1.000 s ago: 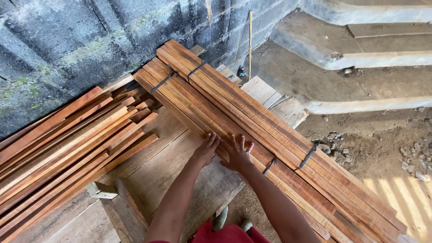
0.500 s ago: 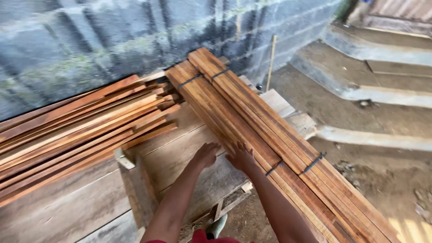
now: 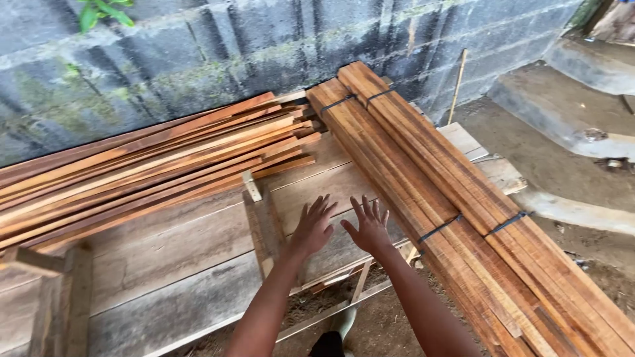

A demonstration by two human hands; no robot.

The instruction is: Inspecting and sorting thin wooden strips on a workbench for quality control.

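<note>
Both arms reach forward over a rough plank surface (image 3: pixel 165 264) of grey, weathered boards. The left hand (image 3: pixel 312 227) is spread open, fingers apart, hovering just above the surface beside a short upright wooden block (image 3: pixel 251 186); it holds nothing. The right hand (image 3: pixel 368 225) is likewise open with fingers fanned, empty, just beside the near edge of the strapped bundle of planks (image 3: pixel 423 178), though whether it touches the wood cannot be told. That bundle is made of long reddish-brown boards bound with dark straps (image 3: pixel 442 228) and lies diagonally, running from the block wall (image 3: pixel 198 53) at the back down toward the lower right, overhanging the surface. To the left lies a loose stack of thinner slats (image 3: pixel 145 175), fanned out along the foot of the wall, their ends close to the bundle's far end. A thin stick (image 3: pixel 458 82) leans against the wall on the right, near concrete steps (image 3: pixel 569 112).
</note>
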